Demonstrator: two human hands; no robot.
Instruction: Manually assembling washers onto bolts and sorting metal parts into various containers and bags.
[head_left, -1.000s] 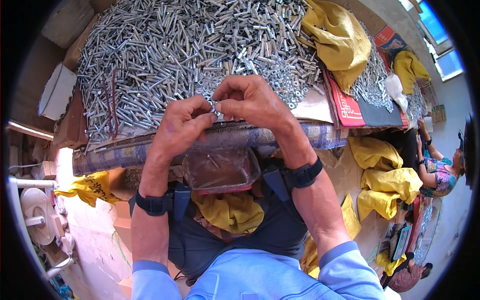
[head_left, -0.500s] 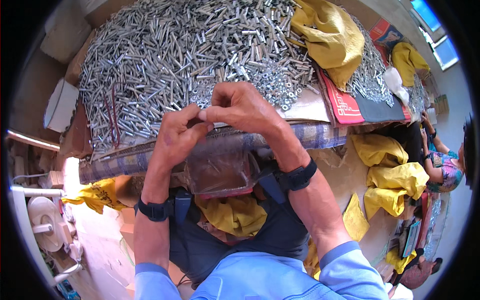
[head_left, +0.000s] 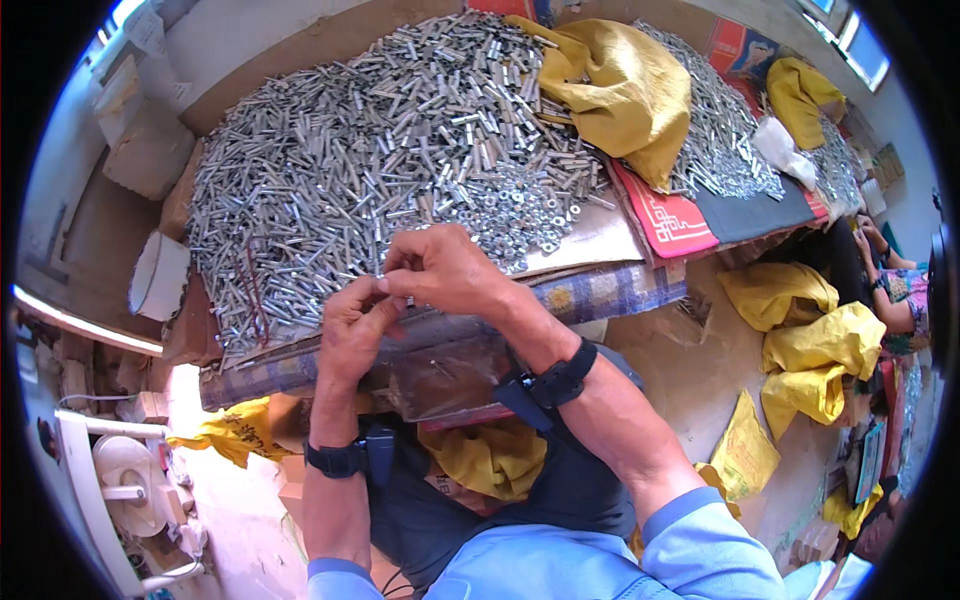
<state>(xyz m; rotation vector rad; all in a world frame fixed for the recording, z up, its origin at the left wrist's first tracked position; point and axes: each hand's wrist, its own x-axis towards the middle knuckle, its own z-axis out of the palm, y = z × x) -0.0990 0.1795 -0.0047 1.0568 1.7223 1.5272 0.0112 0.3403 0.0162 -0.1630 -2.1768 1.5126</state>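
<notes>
My left hand (head_left: 352, 325) and my right hand (head_left: 445, 272) meet at the fingertips above the front edge of the table. Both are closed in a pinch; whatever lies between the fingers is hidden or too small to name. Just beyond them spreads a big heap of metal sleeves and rods (head_left: 330, 180), with a patch of small nuts (head_left: 515, 215) at its near right side. Below my hands, a clear plastic-lined box (head_left: 430, 390) sits over my lap. A small metal piece (head_left: 441, 368) shows in front of it; I cannot tell whether it rests there or falls.
A yellow sack (head_left: 625, 95) lies on the heap's right side, beside a red and dark mat (head_left: 665, 220). Further yellow sacks (head_left: 820, 345) lie on the floor at right, near another person's arm (head_left: 885, 300). A white bucket (head_left: 160, 275) stands left of the heap.
The view has shifted, so the table sits lower and more of the back wall shows. My hands stay pinched together. A small metal piece now shows below them.
</notes>
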